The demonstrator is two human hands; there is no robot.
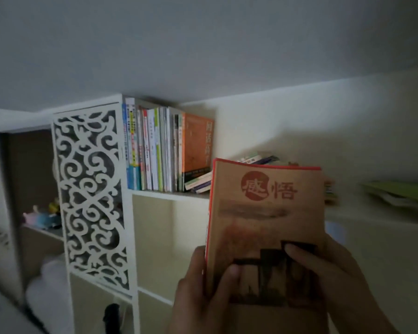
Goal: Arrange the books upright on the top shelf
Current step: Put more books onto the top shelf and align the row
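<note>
1. Both hands hold 1 tan book [266, 213] upright in front of the shelf [169, 195].
2. The left hand [203, 292] grasps its red spine, thumb across the cover.
3. The right hand [328, 280] grips the other edge, thumb on the cover.
4. On the shelf, a row of books [155, 150] stands upright, ending in an orange book [196, 143].
5. Right of that row, more books [258, 159] lie flat behind the tan book.
</note>
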